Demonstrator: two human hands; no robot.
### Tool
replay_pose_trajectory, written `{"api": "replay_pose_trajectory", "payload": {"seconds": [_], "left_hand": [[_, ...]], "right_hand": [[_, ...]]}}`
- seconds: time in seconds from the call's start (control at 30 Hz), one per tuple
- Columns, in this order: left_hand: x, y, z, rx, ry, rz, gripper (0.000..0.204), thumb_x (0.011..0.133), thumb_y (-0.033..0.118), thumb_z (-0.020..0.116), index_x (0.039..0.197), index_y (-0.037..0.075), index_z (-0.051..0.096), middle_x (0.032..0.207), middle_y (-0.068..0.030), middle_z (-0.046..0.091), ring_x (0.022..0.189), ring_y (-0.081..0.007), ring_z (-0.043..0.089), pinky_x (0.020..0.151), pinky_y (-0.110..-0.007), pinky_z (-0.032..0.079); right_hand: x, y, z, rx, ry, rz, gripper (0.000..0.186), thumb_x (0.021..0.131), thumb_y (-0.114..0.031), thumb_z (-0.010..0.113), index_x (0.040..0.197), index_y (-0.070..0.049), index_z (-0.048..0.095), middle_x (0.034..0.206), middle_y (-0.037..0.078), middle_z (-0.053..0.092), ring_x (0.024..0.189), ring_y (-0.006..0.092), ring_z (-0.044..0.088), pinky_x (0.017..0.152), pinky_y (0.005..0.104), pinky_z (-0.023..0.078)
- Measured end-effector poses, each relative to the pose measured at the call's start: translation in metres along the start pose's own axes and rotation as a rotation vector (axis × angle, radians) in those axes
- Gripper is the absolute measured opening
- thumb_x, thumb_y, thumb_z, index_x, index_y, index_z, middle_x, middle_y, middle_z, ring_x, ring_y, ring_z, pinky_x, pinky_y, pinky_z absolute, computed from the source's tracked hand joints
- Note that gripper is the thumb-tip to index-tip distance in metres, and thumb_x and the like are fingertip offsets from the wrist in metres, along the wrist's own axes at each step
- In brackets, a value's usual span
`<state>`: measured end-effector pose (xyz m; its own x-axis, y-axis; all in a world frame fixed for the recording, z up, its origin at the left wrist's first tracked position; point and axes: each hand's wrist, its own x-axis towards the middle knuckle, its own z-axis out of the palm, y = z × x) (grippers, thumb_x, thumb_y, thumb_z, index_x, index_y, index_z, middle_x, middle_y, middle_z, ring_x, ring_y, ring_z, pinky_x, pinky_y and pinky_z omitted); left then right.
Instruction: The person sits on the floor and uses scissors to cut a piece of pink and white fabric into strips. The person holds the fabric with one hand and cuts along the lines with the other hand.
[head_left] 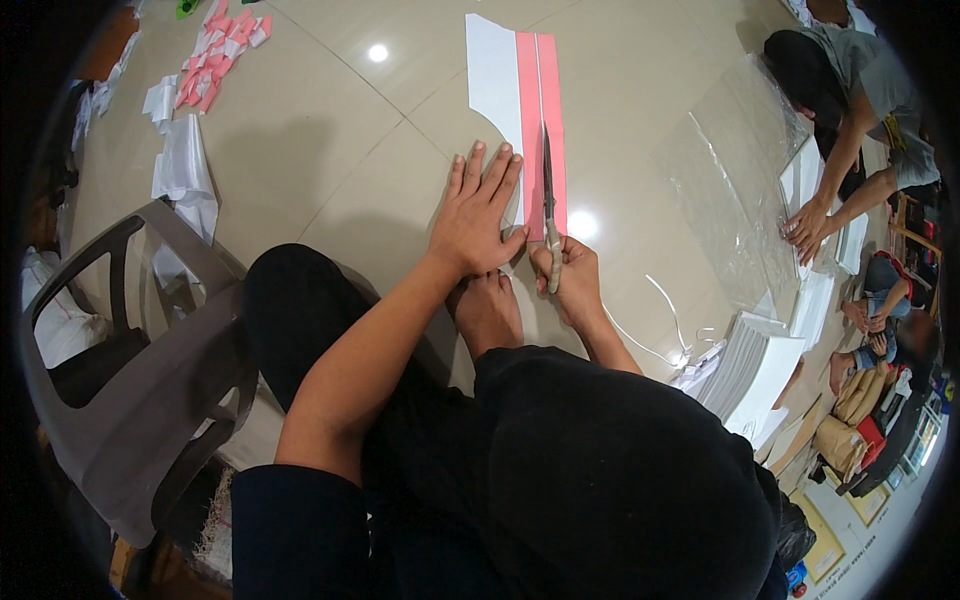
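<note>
On the tiled floor before me lies a white piece (492, 75) with a curved left edge, and along its right side runs a pink strip (527, 110). A narrow gap splits the pink from a second pink strip (557, 100). My left hand (478, 212) rests flat, fingers spread, over the lower left edge of these pieces. My right hand (570, 280) is closed around the handles of a pair of scissors (549, 190), whose handles look wrapped in tape. The blades point away from me along the gap, nearly together. My bare foot (487, 315) sits just below my left hand.
A grey plastic chair (150, 370) stands at left, near white glossy fabric (187, 175) and pink and white pieces (222, 55). Clear plastic sheeting (715, 180), white cords (655, 320) and a white stack (755, 370) lie right. A co-worker's hands (808, 230) touch white sheets.
</note>
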<state>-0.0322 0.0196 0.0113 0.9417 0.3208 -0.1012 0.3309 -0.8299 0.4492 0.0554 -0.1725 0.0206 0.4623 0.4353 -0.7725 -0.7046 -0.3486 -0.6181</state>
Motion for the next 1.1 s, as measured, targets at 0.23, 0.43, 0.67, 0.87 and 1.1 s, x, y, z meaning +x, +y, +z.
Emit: {"api": "replay_pose_trajectory", "payload": {"seconds": [0.23,0.43,0.67,0.87,1.1], "left_hand": [[0.0,0.0,0.001,0.005,0.002,0.005,0.104,0.092,0.05,0.072,0.178,0.008,0.032,0.187,-0.015,0.026,0.173,-0.0446,0.015,0.14,-0.062,0.008],[0.0,-0.001,0.001,0.01,-0.001,0.006,0.104,0.092,0.05,0.072,0.178,0.007,0.032,0.186,-0.015,0.026,0.172,-0.0449,0.015,0.14,-0.062,0.008],[0.0,-0.001,0.001,-0.01,0.014,0.028,0.104,0.092,0.048,0.073,0.177,0.006,0.032,0.185,-0.0187,0.028,0.171,-0.0491,0.017,0.138,-0.064,0.009],[-0.001,-0.002,0.001,-0.012,0.012,0.024,0.105,0.091,0.048,0.073,0.178,0.007,0.031,0.186,-0.0173,0.027,0.172,-0.0479,0.016,0.139,-0.064,0.008],[0.0,0.0,-0.003,0.004,-0.026,0.0,0.105,0.091,0.05,0.073,0.178,0.009,0.031,0.187,-0.0137,0.024,0.173,-0.0441,0.014,0.14,-0.062,0.007]], "right_hand": [[0.004,-0.007,0.003,-0.021,0.01,0.003,0.018,0.098,-0.013,0.083,0.098,-0.001,0.07,0.072,0.001,0.066,0.052,0.0095,0.058,0.049,0.0265,0.045],[0.004,-0.007,0.003,-0.019,0.026,-0.001,0.02,0.098,-0.012,0.085,0.095,-0.003,0.068,0.072,0.001,0.066,0.051,0.0088,0.057,0.048,0.026,0.045],[0.006,-0.003,-0.002,0.02,0.009,0.004,0.023,0.094,-0.014,0.088,0.099,-0.002,0.069,0.078,0.001,0.07,0.053,0.0083,0.059,0.048,0.0249,0.044],[0.004,-0.012,0.003,-0.008,0.009,0.011,0.022,0.095,-0.015,0.087,0.097,-0.002,0.069,0.075,0.001,0.068,0.052,0.009,0.058,0.048,0.0258,0.044],[0.015,-0.028,0.008,-0.052,0.01,-0.005,0.02,0.096,-0.014,0.085,0.097,-0.001,0.07,0.076,0.003,0.069,0.052,0.01,0.058,0.049,0.0264,0.046]]}}
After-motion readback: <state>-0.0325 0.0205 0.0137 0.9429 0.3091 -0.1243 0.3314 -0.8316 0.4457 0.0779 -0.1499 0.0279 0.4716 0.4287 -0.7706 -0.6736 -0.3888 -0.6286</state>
